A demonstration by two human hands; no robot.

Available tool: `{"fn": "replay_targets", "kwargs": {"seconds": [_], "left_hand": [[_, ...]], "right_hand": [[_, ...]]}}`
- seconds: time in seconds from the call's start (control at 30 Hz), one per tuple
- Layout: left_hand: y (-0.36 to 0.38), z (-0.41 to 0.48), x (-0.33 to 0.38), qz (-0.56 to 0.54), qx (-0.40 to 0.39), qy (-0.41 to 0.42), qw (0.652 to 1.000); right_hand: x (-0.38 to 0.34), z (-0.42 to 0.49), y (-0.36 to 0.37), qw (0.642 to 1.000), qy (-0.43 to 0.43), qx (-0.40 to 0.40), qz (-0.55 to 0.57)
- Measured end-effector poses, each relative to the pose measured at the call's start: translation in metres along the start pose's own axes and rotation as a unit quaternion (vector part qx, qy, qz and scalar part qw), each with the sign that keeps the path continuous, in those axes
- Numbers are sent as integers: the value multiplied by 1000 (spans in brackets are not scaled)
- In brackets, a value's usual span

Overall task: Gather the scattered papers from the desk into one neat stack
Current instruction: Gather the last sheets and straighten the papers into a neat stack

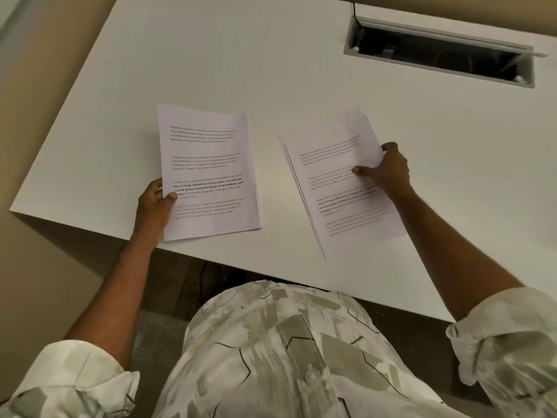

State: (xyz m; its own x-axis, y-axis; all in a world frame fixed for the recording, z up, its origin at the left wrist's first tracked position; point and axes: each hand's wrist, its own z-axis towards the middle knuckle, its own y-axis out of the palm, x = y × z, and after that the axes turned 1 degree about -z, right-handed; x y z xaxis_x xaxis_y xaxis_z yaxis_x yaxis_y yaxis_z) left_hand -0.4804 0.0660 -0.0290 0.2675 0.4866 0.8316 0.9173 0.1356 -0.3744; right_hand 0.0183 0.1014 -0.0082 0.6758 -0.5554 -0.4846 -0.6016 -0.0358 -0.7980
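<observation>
Two groups of printed white papers lie on the white desk (271, 70). The left sheet (208, 164) sits near the desk's front edge; my left hand (153, 203) grips its lower left side, thumb on top. To the right, a loose bundle of papers (337, 188) is fanned unevenly, its left edge lifted off the desk and its text blurred. My right hand (385, 168) holds that bundle at its right edge, thumb pressed on the top page.
An open cable tray slot (440, 52) with a raised lid is cut into the desk at the back right, a black cable running into it. The desk's front edge runs diagonally just behind my torso. A beige wall borders the left.
</observation>
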Motion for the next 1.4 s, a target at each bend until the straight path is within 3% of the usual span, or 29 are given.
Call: {"fn": "replay_targets", "kwargs": {"seconds": [0.13, 0.2, 0.33, 0.47, 0.73, 0.87, 1.0, 1.13, 1.33, 1.4], "left_hand": [[6, -2, 2, 2, -15, -1, 1000], [8, -2, 3, -9, -17, -6, 1000], [13, -3, 5, -49, -41, -23, 998], [23, -1, 12, -82, -75, -27, 993], [50, 3, 39, -152, -170, -60, 972], [50, 9, 52, -143, -211, -45, 966], [45, 22, 72, -121, -233, 11, 965], [39, 29, 119, -93, -254, 118, 956], [18, 41, 188, -112, -214, 313, 919], [12, 40, 196, -103, -211, 344, 909]], "right_hand": [[-13, 7, -11, 998, 18, -49, 17], [-21, 3, -21, 993, -21, -48, 108], [-39, -5, -59, 899, -138, -133, 393], [-59, -12, -69, 821, -166, -220, 501], [-93, -63, 57, 905, -46, -150, 395], [-103, -66, 76, 904, -44, -122, 407], [-128, -73, 71, 927, -57, -43, 368], [-178, -87, 58, 902, -151, 23, 405], [-228, -103, 20, 819, -266, 105, 498], [-225, -109, 20, 822, -278, 126, 480]]}}
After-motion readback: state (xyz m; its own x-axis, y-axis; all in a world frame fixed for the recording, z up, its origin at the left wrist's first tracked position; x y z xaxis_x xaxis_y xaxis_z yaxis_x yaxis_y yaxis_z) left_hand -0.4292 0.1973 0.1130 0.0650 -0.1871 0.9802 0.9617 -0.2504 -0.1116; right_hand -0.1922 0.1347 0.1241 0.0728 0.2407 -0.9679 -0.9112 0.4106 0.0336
